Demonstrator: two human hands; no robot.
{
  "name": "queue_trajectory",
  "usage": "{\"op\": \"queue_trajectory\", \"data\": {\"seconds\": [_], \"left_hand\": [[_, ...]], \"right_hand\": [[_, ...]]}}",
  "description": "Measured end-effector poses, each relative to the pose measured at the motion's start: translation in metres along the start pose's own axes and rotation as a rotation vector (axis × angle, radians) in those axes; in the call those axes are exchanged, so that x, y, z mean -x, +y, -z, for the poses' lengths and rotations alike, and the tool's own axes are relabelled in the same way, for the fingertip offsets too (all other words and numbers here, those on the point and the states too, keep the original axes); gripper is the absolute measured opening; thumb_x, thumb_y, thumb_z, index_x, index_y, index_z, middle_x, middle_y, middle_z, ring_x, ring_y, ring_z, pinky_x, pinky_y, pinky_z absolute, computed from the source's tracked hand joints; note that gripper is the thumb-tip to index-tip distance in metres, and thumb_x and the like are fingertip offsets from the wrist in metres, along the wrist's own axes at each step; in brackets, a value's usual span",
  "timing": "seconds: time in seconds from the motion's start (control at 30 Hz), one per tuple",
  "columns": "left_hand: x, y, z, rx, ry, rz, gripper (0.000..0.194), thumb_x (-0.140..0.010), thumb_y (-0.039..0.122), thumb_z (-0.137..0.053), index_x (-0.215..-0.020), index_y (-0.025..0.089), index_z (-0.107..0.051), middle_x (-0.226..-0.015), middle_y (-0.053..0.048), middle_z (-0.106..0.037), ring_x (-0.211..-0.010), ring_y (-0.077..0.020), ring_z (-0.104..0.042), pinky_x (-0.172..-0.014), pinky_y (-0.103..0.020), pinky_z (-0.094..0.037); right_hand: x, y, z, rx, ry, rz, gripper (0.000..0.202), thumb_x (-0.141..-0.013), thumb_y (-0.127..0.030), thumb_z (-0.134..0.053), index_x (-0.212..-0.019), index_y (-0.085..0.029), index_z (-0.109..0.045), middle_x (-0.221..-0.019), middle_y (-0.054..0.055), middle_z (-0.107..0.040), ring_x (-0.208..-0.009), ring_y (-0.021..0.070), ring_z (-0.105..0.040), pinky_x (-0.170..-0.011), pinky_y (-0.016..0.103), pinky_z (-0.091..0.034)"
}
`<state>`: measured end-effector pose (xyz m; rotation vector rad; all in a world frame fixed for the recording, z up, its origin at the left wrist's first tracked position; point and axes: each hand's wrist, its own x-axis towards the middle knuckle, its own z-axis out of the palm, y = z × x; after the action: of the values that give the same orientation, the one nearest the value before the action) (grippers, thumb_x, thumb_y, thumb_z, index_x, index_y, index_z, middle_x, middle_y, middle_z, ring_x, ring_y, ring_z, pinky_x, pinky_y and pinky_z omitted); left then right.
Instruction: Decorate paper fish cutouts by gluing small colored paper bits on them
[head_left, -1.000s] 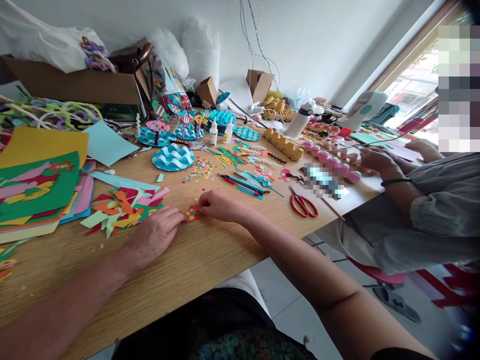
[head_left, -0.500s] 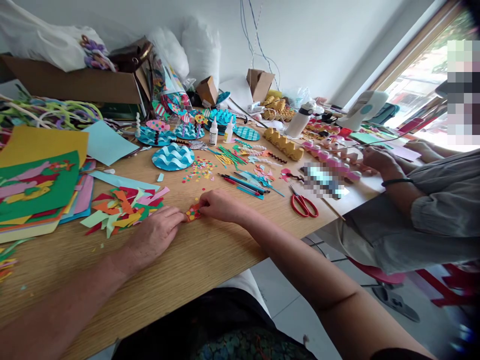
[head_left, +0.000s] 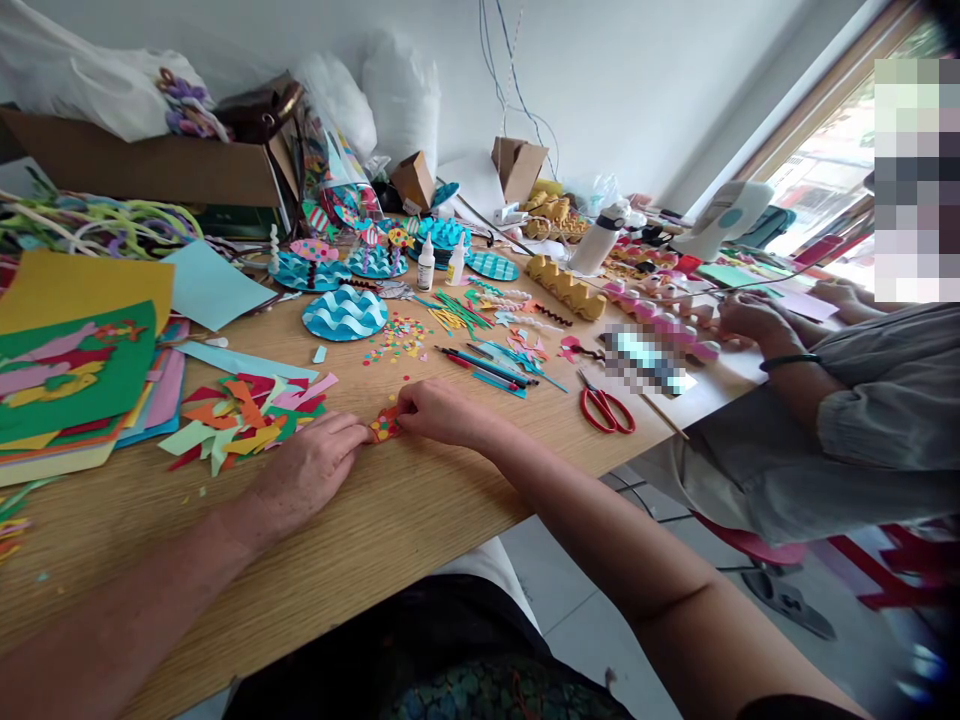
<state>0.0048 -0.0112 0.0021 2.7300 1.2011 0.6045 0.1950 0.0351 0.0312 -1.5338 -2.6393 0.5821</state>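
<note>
A small orange-red paper cutout [head_left: 385,424] with yellow and green dots lies on the table between my two hands. My left hand [head_left: 322,455] is low over the wood, its fingers together and their tips on the cutout's left end. At the right end, my right hand [head_left: 435,412] is closed in a pinch, with the fingertips partly hidden behind the knuckles. Left of my hands is a heap of coloured paper scraps [head_left: 251,415]. Small paper dots [head_left: 397,338] are scattered just beyond them.
Red-handled scissors [head_left: 606,410] and several pens [head_left: 487,368] lie to the right. Behind stand two glue bottles [head_left: 426,266] and blue wavy paper discs [head_left: 345,315]. Coloured sheets [head_left: 82,350] are stacked at left. A co-worker's hands [head_left: 754,318] hold something pink at far right.
Both hands stay on the cutout with no clear movement. The whole view has shifted very slightly.
</note>
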Motion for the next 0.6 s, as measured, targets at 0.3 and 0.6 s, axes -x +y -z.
{"op": "queue_trajectory", "data": {"seconds": [0.3,0.6], "left_hand": [[-0.0001,0.0005,-0.0008,-0.001,-0.002,-0.003,0.033,-0.086,0.016,-0.028,-0.087,0.017,-0.061,-0.089,-0.007,-0.063,-0.086,-0.0197,-0.058,-0.075,-0.032,-0.048],[-0.0006,0.0002,-0.0001,-0.006,-0.004,0.002,0.034,-0.086,0.016,-0.028,-0.086,0.017,-0.061,-0.088,-0.007,-0.062,-0.084,-0.0192,-0.058,-0.074,-0.031,-0.048]], "right_hand": [[-0.0019,0.0026,-0.0044,0.019,0.009,0.005,0.024,-0.072,-0.026,-0.047,-0.08,-0.014,-0.066,-0.08,0.006,-0.067,-0.068,0.0126,-0.053,-0.054,0.022,-0.029],[-0.0024,0.0016,-0.0036,0.013,-0.006,-0.008,0.025,-0.072,-0.027,-0.048,-0.082,-0.014,-0.067,-0.084,0.007,-0.068,-0.07,0.0131,-0.054,-0.055,0.023,-0.029]]}}
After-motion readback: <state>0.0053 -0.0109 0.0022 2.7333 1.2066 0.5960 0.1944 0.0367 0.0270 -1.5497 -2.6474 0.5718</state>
